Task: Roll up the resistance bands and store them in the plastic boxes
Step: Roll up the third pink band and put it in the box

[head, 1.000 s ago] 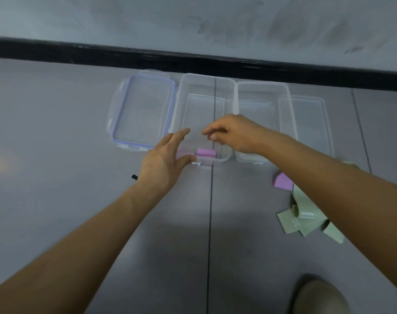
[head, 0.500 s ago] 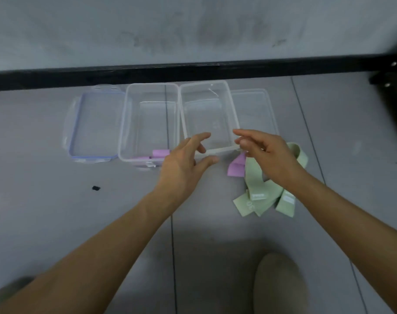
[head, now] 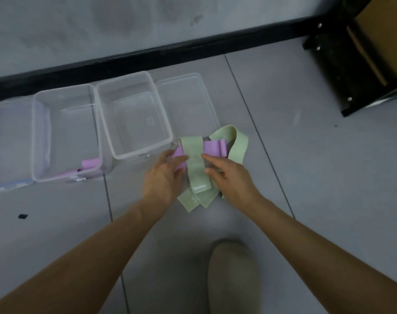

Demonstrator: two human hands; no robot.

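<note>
- Two grips rested flat on the heap, clasping nothing: left grip (head: 163, 177) on the purple band (head: 212, 148), right grip (head: 229, 177) on the green bands (head: 194, 165), likely to separate them.
- Heap lay on the floor beside the near corner of the empty box (head: 134, 154), keeping transfer short.

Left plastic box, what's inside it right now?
In the left box, a rolled purple band sits at the near right corner, more purple beside it; the cloudy near wall hides how that lies.
</note>
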